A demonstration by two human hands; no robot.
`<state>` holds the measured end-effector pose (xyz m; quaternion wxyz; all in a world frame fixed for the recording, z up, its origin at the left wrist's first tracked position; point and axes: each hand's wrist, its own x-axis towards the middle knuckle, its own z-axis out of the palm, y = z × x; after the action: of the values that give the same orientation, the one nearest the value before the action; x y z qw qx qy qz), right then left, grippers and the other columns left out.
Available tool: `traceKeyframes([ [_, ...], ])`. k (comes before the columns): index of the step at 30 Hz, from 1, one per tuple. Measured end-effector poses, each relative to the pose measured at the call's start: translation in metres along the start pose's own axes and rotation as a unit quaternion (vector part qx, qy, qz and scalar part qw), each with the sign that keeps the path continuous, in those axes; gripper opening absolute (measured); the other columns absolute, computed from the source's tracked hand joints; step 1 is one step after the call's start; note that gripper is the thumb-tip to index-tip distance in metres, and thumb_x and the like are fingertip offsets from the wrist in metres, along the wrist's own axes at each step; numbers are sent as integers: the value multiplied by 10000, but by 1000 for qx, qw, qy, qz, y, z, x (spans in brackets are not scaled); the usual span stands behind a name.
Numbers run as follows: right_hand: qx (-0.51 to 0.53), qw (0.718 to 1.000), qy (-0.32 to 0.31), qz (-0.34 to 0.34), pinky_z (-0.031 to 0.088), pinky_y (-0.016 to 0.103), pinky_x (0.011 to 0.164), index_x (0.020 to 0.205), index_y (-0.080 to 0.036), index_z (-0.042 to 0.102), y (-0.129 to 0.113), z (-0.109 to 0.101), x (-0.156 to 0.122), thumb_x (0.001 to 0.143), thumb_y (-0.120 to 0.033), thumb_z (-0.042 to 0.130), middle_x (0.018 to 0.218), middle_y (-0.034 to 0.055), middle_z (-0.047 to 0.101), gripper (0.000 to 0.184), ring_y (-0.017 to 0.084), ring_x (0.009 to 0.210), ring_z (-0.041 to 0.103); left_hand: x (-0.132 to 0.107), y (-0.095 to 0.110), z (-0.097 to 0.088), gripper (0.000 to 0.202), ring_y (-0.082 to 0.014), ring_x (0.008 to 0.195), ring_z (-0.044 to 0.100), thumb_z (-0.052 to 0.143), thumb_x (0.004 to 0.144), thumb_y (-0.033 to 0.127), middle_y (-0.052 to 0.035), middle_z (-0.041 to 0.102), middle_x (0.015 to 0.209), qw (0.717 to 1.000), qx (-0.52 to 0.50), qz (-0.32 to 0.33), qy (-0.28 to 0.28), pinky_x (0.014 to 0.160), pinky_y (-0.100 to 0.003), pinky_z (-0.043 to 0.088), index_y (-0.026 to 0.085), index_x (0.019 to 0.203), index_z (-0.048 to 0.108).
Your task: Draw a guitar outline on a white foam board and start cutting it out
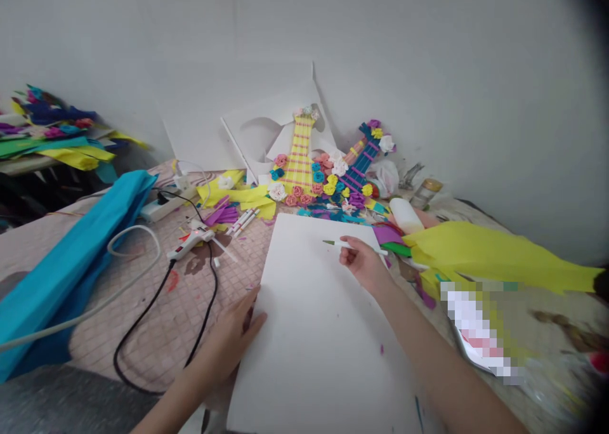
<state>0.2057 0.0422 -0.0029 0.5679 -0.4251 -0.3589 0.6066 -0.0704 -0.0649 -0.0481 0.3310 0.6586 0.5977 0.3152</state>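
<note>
A large white board (pixel 309 332) lies flat on the table in front of me. My right hand (pixel 364 263) is closed around a white pen with a green tip (pixel 340 244), its point just above the board's upper part. My left hand (pixel 235 339) rests with fingers stretched out on the board's left edge, holding it down.
A white glue gun (pixel 190 240) with a black cord (pixel 143 320) lies left of the board, by a power strip (pixel 159 210). Blue paper (pixel 71 256) covers the left side, yellow paper (pixel 490 253) the right. Two flower-decorated paper guitars (pixel 304 161) lean against the wall, with a bottle (pixel 406 217) and jar (pixel 425 193) nearby.
</note>
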Motion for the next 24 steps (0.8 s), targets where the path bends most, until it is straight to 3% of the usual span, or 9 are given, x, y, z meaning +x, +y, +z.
traceKeyframes([
  [8, -56, 998, 2, -31, 314, 221, 432, 641, -156, 590, 26, -6, 26, 572, -285, 698, 468, -37, 479, 182, 82, 445, 436, 16, 6, -3, 447, -214, 783, 601, 456, 805, 410, -65, 664, 878, 997, 72, 7, -20, 739, -328, 433, 185, 1184, 536],
  [14, -87, 992, 9, -89, 312, 240, 479, 692, -168, 601, 44, -14, 33, 635, -321, 669, 475, -39, 493, 176, 95, 471, 435, 36, 9, -5, 299, -191, 740, 619, 443, 801, 400, -30, 682, 800, 996, 83, -3, -15, 692, -283, 420, 212, 970, 603],
  [19, -99, 991, -8, -94, 311, 248, 499, 702, -168, 609, 45, -17, 32, 655, -334, 657, 484, -34, 501, 179, 101, 472, 440, 56, 13, -12, 302, -189, 629, 596, 431, 798, 425, -29, 658, 691, 987, 155, 33, -5, 594, -275, 398, 219, 911, 620],
  [24, -109, 989, -23, -97, 300, 241, 502, 723, -164, 623, 44, -15, 31, 669, -313, 644, 481, -34, 511, 160, 98, 474, 446, 84, 25, -11, 324, -234, 786, 598, 441, 793, 427, -74, 659, 849, 984, 165, 60, 13, 723, -335, 420, 208, 951, 621],
])
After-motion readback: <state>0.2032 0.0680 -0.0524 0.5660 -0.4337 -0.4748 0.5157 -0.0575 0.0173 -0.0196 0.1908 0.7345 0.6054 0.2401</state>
